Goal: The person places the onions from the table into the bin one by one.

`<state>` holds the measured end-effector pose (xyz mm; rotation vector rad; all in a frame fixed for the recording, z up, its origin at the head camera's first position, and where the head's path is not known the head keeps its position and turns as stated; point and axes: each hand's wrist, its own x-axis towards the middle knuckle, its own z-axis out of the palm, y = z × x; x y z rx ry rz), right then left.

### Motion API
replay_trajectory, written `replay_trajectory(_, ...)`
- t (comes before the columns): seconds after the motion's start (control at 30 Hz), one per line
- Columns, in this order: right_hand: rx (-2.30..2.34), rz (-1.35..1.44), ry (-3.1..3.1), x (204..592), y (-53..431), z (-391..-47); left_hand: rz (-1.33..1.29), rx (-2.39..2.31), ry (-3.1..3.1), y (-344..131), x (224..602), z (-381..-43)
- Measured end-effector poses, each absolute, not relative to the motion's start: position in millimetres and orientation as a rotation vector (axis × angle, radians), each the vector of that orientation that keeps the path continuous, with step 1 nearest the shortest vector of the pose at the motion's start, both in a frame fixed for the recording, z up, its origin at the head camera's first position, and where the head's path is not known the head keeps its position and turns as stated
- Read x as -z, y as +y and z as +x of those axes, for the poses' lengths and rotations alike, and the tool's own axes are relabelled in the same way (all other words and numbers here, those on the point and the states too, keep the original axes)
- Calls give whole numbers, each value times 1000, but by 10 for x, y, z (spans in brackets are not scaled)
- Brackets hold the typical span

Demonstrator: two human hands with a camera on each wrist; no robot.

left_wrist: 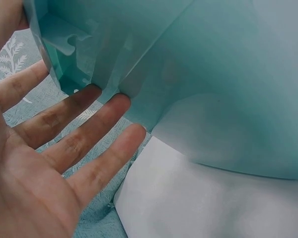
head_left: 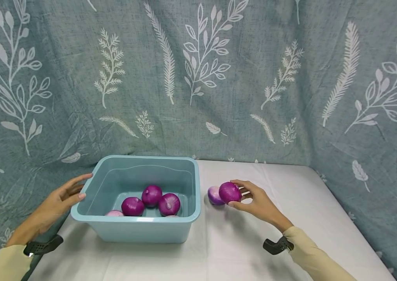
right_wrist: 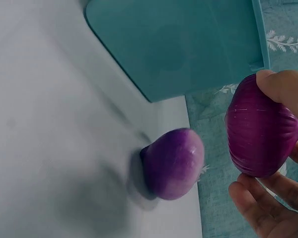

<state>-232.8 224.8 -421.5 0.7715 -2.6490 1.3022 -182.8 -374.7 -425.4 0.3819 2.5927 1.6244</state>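
My right hand (head_left: 256, 201) holds a red onion (head_left: 229, 192) between thumb and fingers, above the table. In the right wrist view the held onion (right_wrist: 260, 126) is deep purple and ribbed, with the thumb on one side and fingertips on the other. A paler purple-and-white onion (right_wrist: 173, 163) lies on the table just beyond it. At the left end of a blue-green plastic tub (head_left: 136, 230), my left hand (head_left: 56, 201) rests fingertips against the outside, its fingers extended in the left wrist view. Several onions lie in the tub, among them a dark purple onion (head_left: 152, 195).
A white cloth (head_left: 272, 249) covers the table. Blue-grey leaf-patterned fabric (head_left: 170, 78) hangs behind and along both sides. Low in the tub's front, pale pinkish onions (head_left: 114, 213) are partly hidden by its rim.
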Motion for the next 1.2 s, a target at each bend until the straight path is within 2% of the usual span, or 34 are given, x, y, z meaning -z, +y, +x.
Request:
replay_trajectory(0.17, -1285, 815, -2621, 4056, 2152, -2284, 392, -1614, 2602, -3740, 4243, -1829)
replay_trajectory(0.57, -1294, 888, -2558, 4150, 2122, -2521, 385, -1613, 2608, -3735, 4234, -1831)
replay_trajectory(1.2, -1395, 967, -2511, 3924, 1810, -2499, 396, -1592, 2627, -3747, 4242, -1823)
